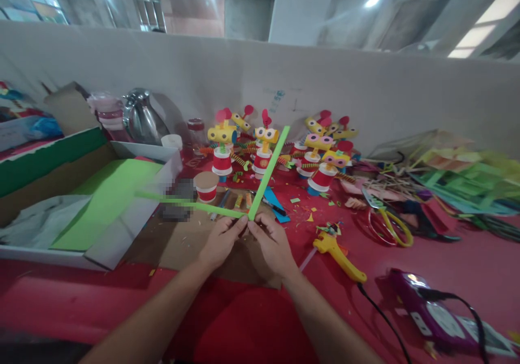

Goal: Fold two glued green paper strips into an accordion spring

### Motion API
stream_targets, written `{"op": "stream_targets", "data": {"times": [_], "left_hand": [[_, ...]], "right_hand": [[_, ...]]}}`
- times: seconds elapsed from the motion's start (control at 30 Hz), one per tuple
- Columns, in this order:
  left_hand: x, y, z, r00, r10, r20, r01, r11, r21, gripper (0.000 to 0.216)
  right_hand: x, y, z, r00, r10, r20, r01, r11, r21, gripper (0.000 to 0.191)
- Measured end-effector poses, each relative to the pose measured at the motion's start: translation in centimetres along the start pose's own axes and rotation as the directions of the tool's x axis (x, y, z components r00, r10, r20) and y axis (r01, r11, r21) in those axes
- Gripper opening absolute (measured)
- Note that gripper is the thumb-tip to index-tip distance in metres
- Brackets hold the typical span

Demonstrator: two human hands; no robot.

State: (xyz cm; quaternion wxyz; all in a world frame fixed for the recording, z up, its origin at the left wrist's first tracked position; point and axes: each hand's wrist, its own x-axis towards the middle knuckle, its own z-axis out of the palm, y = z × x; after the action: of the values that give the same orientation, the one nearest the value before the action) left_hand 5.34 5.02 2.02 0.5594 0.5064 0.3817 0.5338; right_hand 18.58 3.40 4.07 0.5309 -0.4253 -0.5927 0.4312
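Note:
My left hand (pixel 221 240) and my right hand (pixel 273 241) meet at the fingertips above a brown cardboard sheet (pixel 182 247). Both pinch the joined ends of two green paper strips. One green strip (pixel 268 171) rises up and to the right from my right fingers. The other green strip (pixel 190 204) runs out to the left from my left fingers. Just behind the strips stands a small red paper cup (pixel 206 187) with a brown lid.
Several paper-cup figures (pixel 264 147) with yellow heads stand by the white wall. An open box (pixel 122 201) with green sheets lies left. A yellow glue gun (pixel 339 251), scissors (pixel 384 220), a purple power strip (pixel 430 312) and paper scraps (pixel 459 182) lie right.

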Motion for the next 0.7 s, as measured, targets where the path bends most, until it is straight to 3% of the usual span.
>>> {"op": "stream_targets", "data": {"times": [0.17,0.33,0.5,0.6,0.7], "left_hand": [[0.1,-0.4,0.1,0.999,0.037,0.025,-0.038,0.998,0.044,0.032],[-0.2,0.5,0.6,0.995,0.091,-0.049,-0.081,0.979,0.187,0.035],[-0.3,1.3,0.7,0.991,0.132,-0.006,-0.125,0.957,0.263,0.032],[0.1,0.8,0.4,0.991,0.133,-0.004,-0.128,0.96,0.248,0.022],[0.5,0.3,0.1,0.997,0.056,-0.051,-0.051,0.994,0.101,0.017]], "right_hand": [[0.4,0.2,0.0,0.997,0.026,0.067,-0.037,0.985,0.166,0.024],[0.2,0.2,0.2,0.997,0.044,-0.065,-0.028,0.973,0.229,0.015],[0.4,0.2,0.1,0.987,0.089,-0.134,-0.056,0.971,0.231,0.017],[0.6,0.2,0.0,0.981,0.133,-0.139,-0.091,0.956,0.279,0.017],[0.6,0.3,0.0,0.978,0.162,-0.132,-0.115,0.945,0.306,0.017]]}}
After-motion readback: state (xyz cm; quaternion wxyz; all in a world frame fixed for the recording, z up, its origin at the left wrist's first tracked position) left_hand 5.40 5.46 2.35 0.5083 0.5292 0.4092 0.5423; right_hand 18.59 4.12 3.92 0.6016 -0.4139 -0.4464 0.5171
